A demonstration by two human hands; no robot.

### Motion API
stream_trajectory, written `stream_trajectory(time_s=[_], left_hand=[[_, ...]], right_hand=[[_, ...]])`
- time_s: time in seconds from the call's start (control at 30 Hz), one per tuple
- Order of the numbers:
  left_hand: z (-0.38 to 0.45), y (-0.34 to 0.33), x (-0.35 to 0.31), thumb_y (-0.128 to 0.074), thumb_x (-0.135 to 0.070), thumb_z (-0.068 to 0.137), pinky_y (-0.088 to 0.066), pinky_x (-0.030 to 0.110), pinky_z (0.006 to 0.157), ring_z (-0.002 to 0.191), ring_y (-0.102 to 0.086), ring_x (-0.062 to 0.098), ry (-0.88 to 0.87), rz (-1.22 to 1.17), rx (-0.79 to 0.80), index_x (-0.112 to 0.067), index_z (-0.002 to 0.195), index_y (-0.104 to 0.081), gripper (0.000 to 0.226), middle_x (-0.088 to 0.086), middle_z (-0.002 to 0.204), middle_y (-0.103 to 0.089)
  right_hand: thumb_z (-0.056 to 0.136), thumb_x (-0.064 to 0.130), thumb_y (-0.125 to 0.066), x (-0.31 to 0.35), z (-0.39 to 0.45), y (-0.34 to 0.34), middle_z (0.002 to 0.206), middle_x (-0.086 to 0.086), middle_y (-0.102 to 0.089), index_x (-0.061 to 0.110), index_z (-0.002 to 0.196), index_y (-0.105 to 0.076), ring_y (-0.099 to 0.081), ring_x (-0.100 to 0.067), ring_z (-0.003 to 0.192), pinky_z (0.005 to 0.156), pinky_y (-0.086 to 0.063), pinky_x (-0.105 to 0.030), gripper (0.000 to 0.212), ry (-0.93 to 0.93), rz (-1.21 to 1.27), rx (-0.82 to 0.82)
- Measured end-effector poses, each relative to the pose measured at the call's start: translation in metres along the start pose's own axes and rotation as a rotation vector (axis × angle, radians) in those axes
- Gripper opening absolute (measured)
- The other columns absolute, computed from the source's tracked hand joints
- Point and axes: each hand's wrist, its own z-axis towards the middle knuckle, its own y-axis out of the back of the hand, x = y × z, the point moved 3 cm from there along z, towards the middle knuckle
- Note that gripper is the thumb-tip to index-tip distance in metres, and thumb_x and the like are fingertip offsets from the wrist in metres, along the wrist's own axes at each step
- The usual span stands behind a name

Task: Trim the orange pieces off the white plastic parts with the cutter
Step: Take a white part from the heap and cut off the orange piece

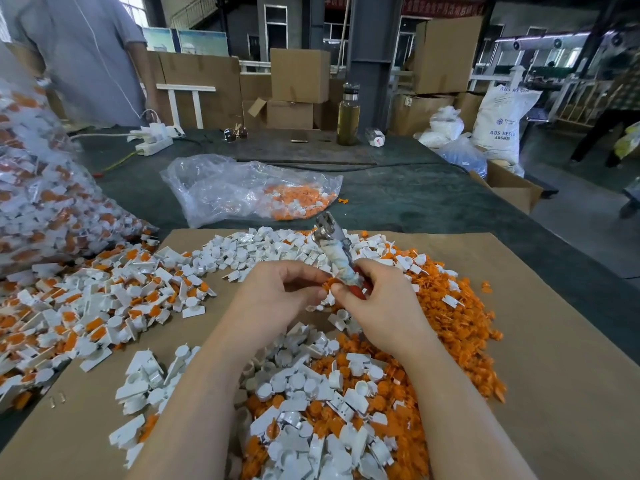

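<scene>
Your counter (398, 188) is dark green, with brown cardboard (554, 341) at its near edge carrying heaps of white parts (311, 393) and orange pieces (450, 306). Your right hand (377, 303) grips the cutter (337, 251), tip up; your left hand (273, 292) pinches a part beside it. Boxes (299, 74) stand behind. A white sack (498, 119) off the far right corner reads "ABS".

Both forearms are bare from the frame's lower edge to the wrists, no sleeves showing, and the left hand (273, 299) and right hand (377, 306) wear no gloves, rings, watch or bands.
</scene>
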Motion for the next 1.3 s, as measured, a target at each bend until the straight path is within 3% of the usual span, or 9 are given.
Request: stream_trajectory(time_s=[0.17, 0.33, 0.6, 0.73, 0.83, 0.93, 1.03, 1.17, 1.3], left_hand=[[0.001, 0.013, 0.011, -0.083, -0.025, 0.078, -0.051, 0.022, 0.064, 0.071, -0.068, 0.002, 0.046, 0.155, -0.007, -0.039, 0.092, -0.066, 0.025, -0.013, 0.082, -0.072], [-0.001, 0.023, 0.026, -0.082, -0.029, 0.079, -0.047, 0.018, 0.059, 0.076, -0.062, 0.005, 0.17, 0.35, 0.125, -0.036, 0.086, -0.073, 0.014, -0.012, 0.09, -0.066], [0.003, 0.023, 0.03, -0.079, -0.021, 0.08, -0.041, 0.017, 0.056, 0.077, -0.057, 0.001, 0.258, 0.483, 0.016, -0.03, 0.084, -0.071, 0.012, -0.012, 0.087, -0.061], [0.001, 0.018, 0.023, -0.084, -0.028, 0.076, -0.054, 0.025, 0.065, 0.078, -0.068, 0.009, 0.21, 0.228, -0.092, -0.03, 0.091, -0.068, 0.022, -0.009, 0.089, -0.068], [0.0, 0.01, 0.013, -0.076, -0.014, 0.084, -0.057, 0.018, 0.06, 0.071, -0.074, 0.009, 0.194, -0.047, -0.121, -0.024, 0.103, -0.07, 0.022, -0.006, 0.084, -0.075], [-0.001, 0.002, 0.007, -0.069, -0.004, 0.089, -0.059, 0.028, 0.078, 0.081, -0.075, 0.014, 0.241, -0.319, -0.129, -0.02, 0.103, -0.072, 0.021, -0.002, 0.083, -0.078], [-0.002, -0.002, 0.004, -0.061, 0.006, 0.091, -0.061, 0.033, 0.077, 0.084, -0.076, 0.016, 0.268, -0.514, -0.143, -0.009, 0.105, -0.07, 0.022, 0.006, 0.088, -0.078], [-0.001, -0.004, 0.003, -0.063, 0.006, 0.089, -0.06, 0.04, 0.082, 0.084, -0.076, 0.02, 0.288, -0.629, -0.155, -0.003, 0.107, -0.066, 0.02, 0.009, 0.09, -0.078], [-0.002, -0.006, 0.002, -0.071, 0.004, 0.083, -0.062, 0.032, 0.074, 0.082, -0.076, 0.021, 0.25, -0.639, -0.128, -0.003, 0.1, -0.066, 0.019, 0.013, 0.089, -0.077]], right_hand=[[0.09, 0.036, -0.064, -0.001, 0.0, -0.002, 0.086, 0.009, -0.063, 0.021, 0.099, -0.063, -0.057, -0.008, 0.077, 0.064, -0.044, -0.024, 0.017, -0.02, -0.033, -0.012], [0.091, 0.036, -0.063, -0.005, 0.001, -0.001, 0.086, 0.012, -0.062, 0.023, 0.102, -0.063, -0.055, -0.006, 0.072, 0.06, -0.037, -0.019, 0.018, -0.074, -0.027, -0.043], [0.09, 0.035, -0.063, -0.004, 0.0, -0.002, 0.081, 0.013, -0.06, 0.023, 0.096, -0.061, -0.055, -0.007, 0.07, 0.058, -0.038, -0.019, 0.014, -0.075, -0.044, -0.057], [0.09, 0.037, -0.063, -0.003, -0.001, -0.001, 0.078, 0.012, -0.062, 0.023, 0.093, -0.062, -0.057, -0.009, 0.068, 0.057, -0.044, -0.023, 0.014, -0.074, -0.014, -0.073], [0.091, 0.037, -0.063, -0.002, -0.001, -0.001, 0.079, 0.011, -0.062, 0.023, 0.094, -0.063, -0.058, -0.009, 0.07, 0.059, -0.048, -0.025, 0.015, -0.076, 0.002, -0.083], [0.091, 0.036, -0.063, -0.002, -0.001, 0.0, 0.079, 0.013, -0.062, 0.025, 0.093, -0.061, -0.059, -0.007, 0.07, 0.059, -0.047, -0.021, 0.011, -0.075, 0.022, -0.1], [0.091, 0.035, -0.063, -0.001, -0.001, 0.001, 0.076, 0.017, -0.06, 0.031, 0.092, -0.058, -0.057, -0.001, 0.07, 0.056, -0.039, -0.013, 0.007, -0.07, 0.05, -0.113], [0.091, 0.035, -0.064, 0.0, -0.002, 0.001, 0.077, 0.018, -0.059, 0.031, 0.092, -0.058, -0.057, 0.001, 0.074, 0.056, -0.04, -0.014, 0.007, -0.052, 0.07, -0.112], [0.091, 0.035, -0.064, 0.0, -0.002, 0.0, 0.079, 0.019, -0.06, 0.033, 0.094, -0.058, -0.058, 0.001, 0.074, 0.059, -0.043, -0.014, 0.007, -0.039, 0.071, -0.117]])
